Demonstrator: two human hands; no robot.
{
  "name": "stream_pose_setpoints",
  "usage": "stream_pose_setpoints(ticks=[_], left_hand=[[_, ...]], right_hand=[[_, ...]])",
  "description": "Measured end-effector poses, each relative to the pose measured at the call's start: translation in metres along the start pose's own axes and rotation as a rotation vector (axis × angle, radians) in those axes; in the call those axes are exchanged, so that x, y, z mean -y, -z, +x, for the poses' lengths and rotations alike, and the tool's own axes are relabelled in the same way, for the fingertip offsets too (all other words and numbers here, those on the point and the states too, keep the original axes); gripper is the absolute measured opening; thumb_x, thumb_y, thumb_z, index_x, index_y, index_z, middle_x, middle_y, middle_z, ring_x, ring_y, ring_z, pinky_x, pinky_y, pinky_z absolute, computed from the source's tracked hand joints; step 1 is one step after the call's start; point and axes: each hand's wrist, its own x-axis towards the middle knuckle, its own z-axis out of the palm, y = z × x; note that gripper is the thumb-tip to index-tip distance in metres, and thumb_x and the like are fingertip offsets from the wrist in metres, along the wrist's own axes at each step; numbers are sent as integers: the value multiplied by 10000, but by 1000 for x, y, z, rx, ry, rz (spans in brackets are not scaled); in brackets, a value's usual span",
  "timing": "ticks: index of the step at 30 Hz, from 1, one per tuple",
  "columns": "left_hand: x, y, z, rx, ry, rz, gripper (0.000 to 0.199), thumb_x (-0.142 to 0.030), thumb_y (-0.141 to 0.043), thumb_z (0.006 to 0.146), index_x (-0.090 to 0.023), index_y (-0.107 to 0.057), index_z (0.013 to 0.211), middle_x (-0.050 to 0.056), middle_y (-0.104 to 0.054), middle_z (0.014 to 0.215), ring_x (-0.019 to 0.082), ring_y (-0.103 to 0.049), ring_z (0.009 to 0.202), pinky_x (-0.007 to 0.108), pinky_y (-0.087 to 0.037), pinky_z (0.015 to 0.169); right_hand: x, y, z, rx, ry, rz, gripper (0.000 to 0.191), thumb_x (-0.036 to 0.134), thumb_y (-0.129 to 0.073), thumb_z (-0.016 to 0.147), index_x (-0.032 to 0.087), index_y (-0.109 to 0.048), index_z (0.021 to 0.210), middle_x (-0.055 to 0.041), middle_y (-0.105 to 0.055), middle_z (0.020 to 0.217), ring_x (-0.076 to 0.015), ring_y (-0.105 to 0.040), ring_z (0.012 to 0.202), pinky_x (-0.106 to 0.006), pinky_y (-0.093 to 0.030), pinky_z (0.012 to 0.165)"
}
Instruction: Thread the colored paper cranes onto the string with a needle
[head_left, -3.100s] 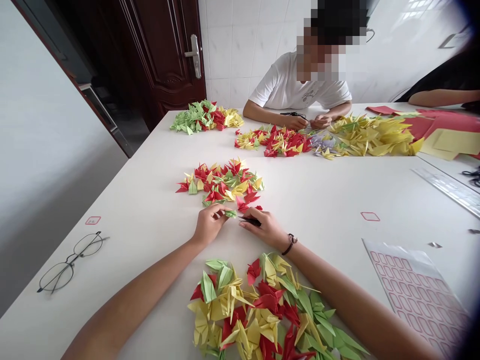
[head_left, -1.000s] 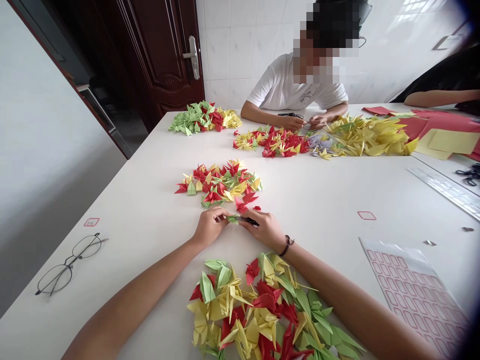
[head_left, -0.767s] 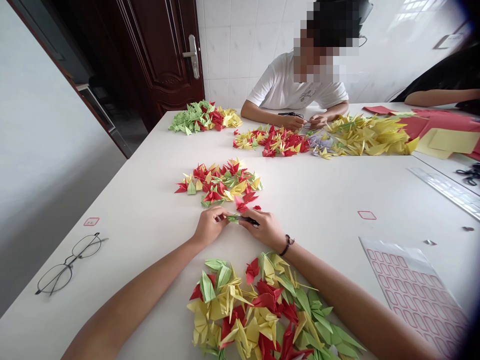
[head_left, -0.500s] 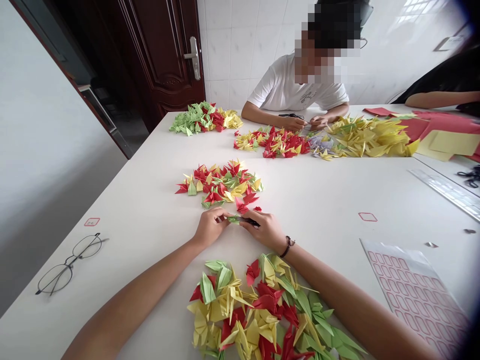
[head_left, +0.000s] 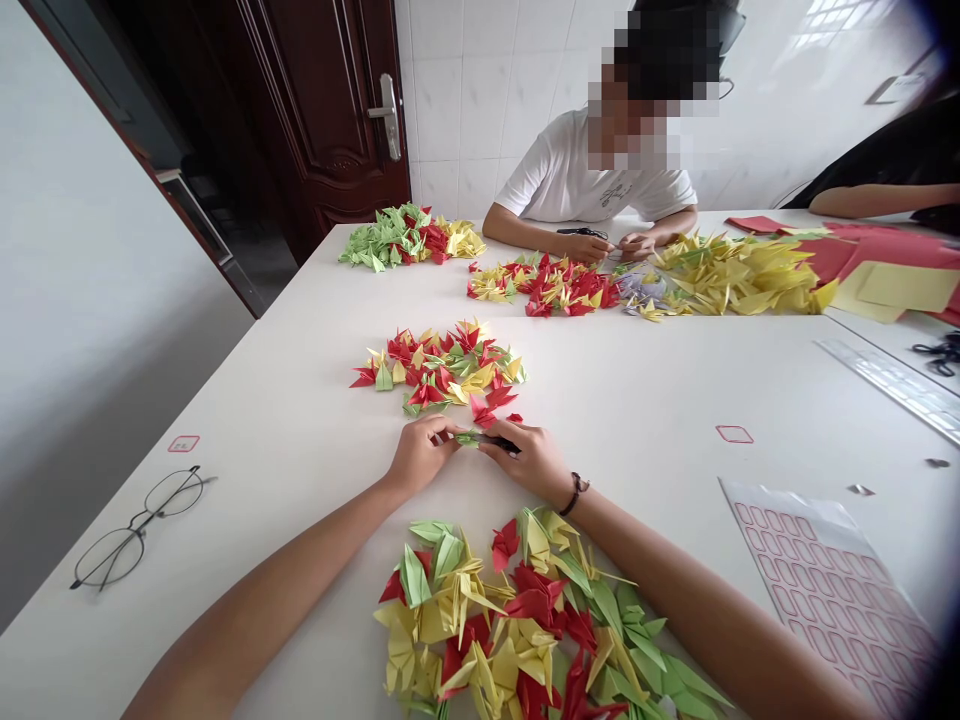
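At the middle of the white table, my left hand (head_left: pixel 421 455) pinches a small green folded paper (head_left: pixel 469 438) at its left side. My right hand (head_left: pixel 532 458), with a dark bracelet on the wrist, is closed round a black-handled tool (head_left: pixel 501 442) whose tip meets the green paper. Just beyond my hands lies a pile of red, yellow and green folded papers (head_left: pixel 442 365). Between my forearms, nearer to me, a larger pile of folded papers (head_left: pixel 517 630) covers the table.
Eyeglasses (head_left: pixel 142 525) lie at the left. A sheet of red-edged labels (head_left: pixel 832 590) and a clear ruler (head_left: pixel 892 385) are at the right. Across the table (head_left: pixel 637 400), a person in white (head_left: pixel 600 180) works beside more folded papers (head_left: pixel 742 275). Another person's arm (head_left: pixel 885 200) rests at the far right.
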Motion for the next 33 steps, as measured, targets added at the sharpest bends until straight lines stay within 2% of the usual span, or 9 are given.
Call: stream_pose_setpoints(ticks=[10, 14, 17, 20, 25, 29, 33], left_hand=[[2, 0, -1, -17, 44, 18, 118, -269, -616, 694, -156, -638, 721, 28, -613, 680, 111, -519, 561, 224, -422, 511], [-1, 1, 0, 10, 102, 8, 190, -346, -609, 699, -158, -626, 719, 6, -573, 604, 99, -484, 514, 210, -394, 465], [-3, 1, 0, 40, 82, 22, 205, -372, -601, 708, -168, -624, 719, 2, -575, 613, 97, -475, 511, 210, -383, 462], [-3, 1, 0, 84, 34, 45, 190, -361, -590, 724, -174, -627, 725, 4, -587, 646, 100, -481, 529, 217, -387, 489], [-2, 1, -1, 159, -12, 81, 170, -334, -591, 728, -172, -632, 754, 20, -594, 716, 117, -518, 595, 225, -404, 538], [-4, 1, -2, 155, -36, 86, 172, -317, -589, 730, -186, -633, 833, 31, -612, 763, 123, -525, 614, 231, -420, 559], [-6, 1, -3, 157, -34, 56, 176, -267, -584, 725, -192, -627, 878, 36, -621, 809, 124, -529, 638, 226, -418, 558]], right_hand=[[1, 1, 1, -42, -23, 49, 186, 343, -503, 806, 188, -567, 727, -20, -620, 621, -111, -520, 494, -221, -401, 488], [2, 2, 1, -80, -60, 158, 167, 349, -530, 786, 189, -558, 826, -34, -646, 733, -125, -578, 591, -232, -460, 560], [2, 1, 1, -85, -79, 176, 234, 371, -582, 741, 196, -549, 893, -42, -657, 795, -144, -607, 649, -253, -484, 604], [1, 1, 1, -67, -86, 162, 272, 370, -604, 720, 199, -554, 925, -42, -663, 807, -155, -619, 677, -266, -491, 629], [0, 1, 1, -35, -25, 160, 142, 251, -536, 748, 193, -581, 870, -40, -661, 778, -138, -611, 654, -242, -478, 606], [0, 0, 1, -8, -6, 124, 167, 168, -516, 694, 181, -588, 844, -40, -655, 747, -135, -592, 610, -236, -462, 570], [0, -1, 1, 18, -1, 92, 157, 155, -517, 679, 179, -590, 816, -35, -646, 701, -131, -571, 569, -231, -446, 542]])
